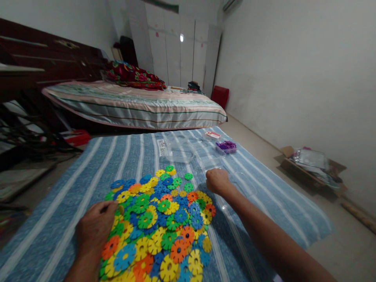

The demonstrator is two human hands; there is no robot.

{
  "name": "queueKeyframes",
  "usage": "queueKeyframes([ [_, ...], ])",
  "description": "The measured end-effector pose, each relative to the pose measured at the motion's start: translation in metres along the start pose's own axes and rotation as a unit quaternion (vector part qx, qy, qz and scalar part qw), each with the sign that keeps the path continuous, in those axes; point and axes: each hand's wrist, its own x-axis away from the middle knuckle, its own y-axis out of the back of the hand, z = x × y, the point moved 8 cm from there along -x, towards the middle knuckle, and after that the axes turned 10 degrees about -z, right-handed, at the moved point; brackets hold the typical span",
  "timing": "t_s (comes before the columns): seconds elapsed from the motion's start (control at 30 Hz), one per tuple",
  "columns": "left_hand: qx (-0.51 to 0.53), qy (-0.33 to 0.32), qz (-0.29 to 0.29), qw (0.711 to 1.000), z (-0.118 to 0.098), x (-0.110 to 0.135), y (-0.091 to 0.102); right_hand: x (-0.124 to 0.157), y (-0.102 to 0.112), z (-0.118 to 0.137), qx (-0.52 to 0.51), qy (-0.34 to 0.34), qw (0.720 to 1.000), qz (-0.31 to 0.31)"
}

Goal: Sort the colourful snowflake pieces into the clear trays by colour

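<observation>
A wide heap of notched plastic interlocking discs (pixel 179 250) in yellow, green, blue and orange lies on the striped blue cloth. My left hand (pixel 96 223) is at the heap's left edge, its fingers closed on a tilted yellow interlocking disc (pixel 120 209). Just beyond the right side of the heap is my right hand (pixel 217 181), curled into a fist with the knuckles up. Its fingertips and anything inside them are hidden. Clear plastic containers (pixel 180 152) stand past the heap, and a transparent piece (pixel 243 184) lies beside my right wrist.
A small clear box of purple pieces (pixel 226 147) and a red-and-white card (pixel 213 134) are near the far edge of the cloth (pixel 282 211). Behind stands a bed (pixel 141 103). An open cardboard box (pixel 314 168) sits on the floor at right.
</observation>
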Motion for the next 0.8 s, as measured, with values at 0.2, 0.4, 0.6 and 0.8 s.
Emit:
queueKeyframes([
  [0.2, 0.0, 0.006, -0.005, 1.0, -0.0031, 0.0013, 0.0026, 0.0008, 0.0009, -0.0039, 0.002, 0.002, 1.0, -0.008],
  [0.4, -0.008, 0.01, 0.009, 1.0, -0.0058, 0.0023, 0.0034, -0.002, -0.0037, -0.0042, 0.0, 0.003, 1.0, -0.003],
  [0.6, -0.014, 0.007, 0.003, 1.0, -0.0011, -0.0008, 0.0012, 0.0025, 0.001, -0.0065, 0.0, -0.001, 1.0, -0.007],
  [0.8, -0.011, 0.019, 0.001, 1.0, -0.0062, 0.0019, 0.0043, 0.0059, 0.0053, -0.0095, -0.002, 0.0, 1.0, -0.01],
])
